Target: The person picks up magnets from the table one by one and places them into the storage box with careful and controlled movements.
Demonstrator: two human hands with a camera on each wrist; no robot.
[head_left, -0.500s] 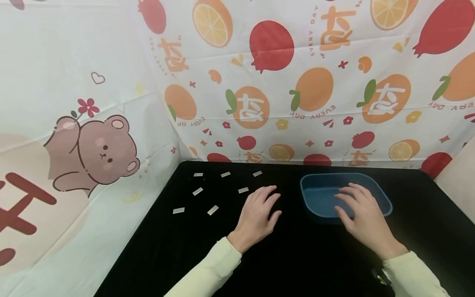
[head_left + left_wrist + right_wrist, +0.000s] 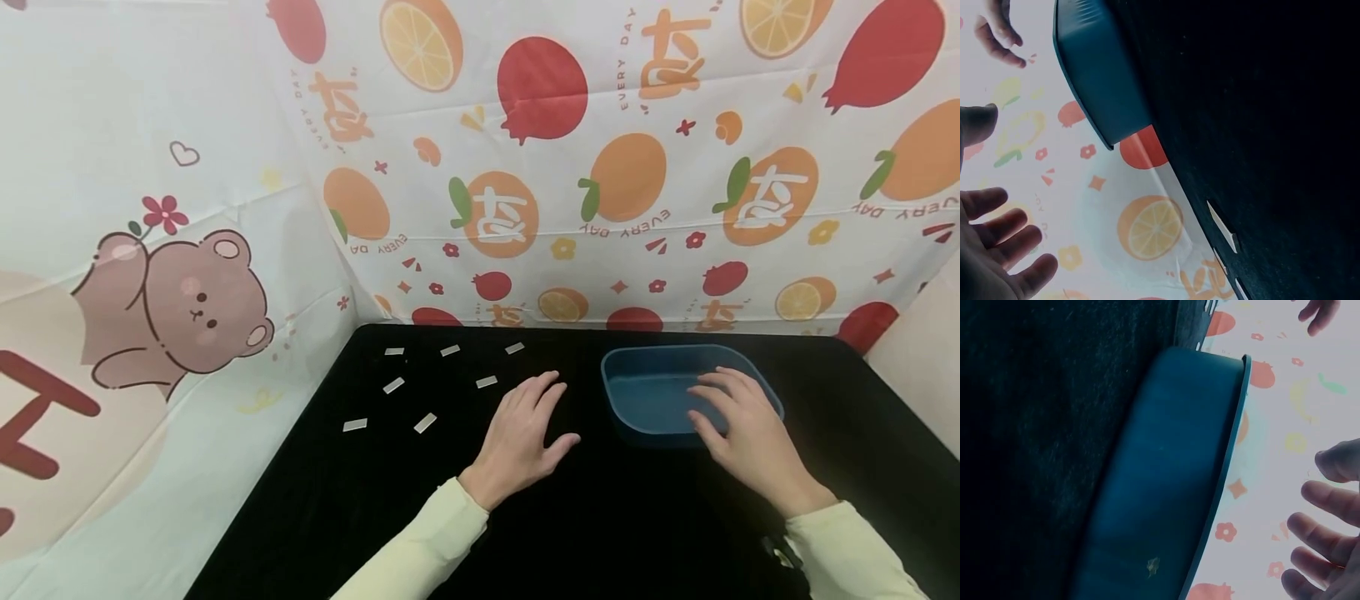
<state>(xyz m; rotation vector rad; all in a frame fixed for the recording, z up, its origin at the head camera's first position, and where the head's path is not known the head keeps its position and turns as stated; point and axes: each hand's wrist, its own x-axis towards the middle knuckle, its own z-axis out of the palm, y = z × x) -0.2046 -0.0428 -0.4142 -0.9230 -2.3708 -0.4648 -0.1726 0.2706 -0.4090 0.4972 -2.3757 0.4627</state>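
Observation:
Several small flat whitish rectangular pieces, among them a tilted one (image 2: 425, 423), lie spread over the left part of the black table (image 2: 585, 533). Just right of them hovers my left hand (image 2: 516, 437), fingers loosely spread and holding nothing. A blue rectangular tub (image 2: 645, 396) stands at the right, and I see nothing inside its visible part. Over its front right rim is my right hand (image 2: 753, 442), fingers gently bent with nothing between them. In the right wrist view the fingers (image 2: 1325, 537) are apart from the tub's wall (image 2: 1166, 456).
A white cloth printed with fruit (image 2: 555, 192) hangs behind the table's back edge. Another cloth with a bear (image 2: 206, 300) hangs along the left side. A dark object (image 2: 782, 552) shows by the right cuff.
My left thumb has spread farther from the fingers. The right hand has shifted slightly right relative to the tub. The whole head view has shifted a little; pieces and tub stay put.

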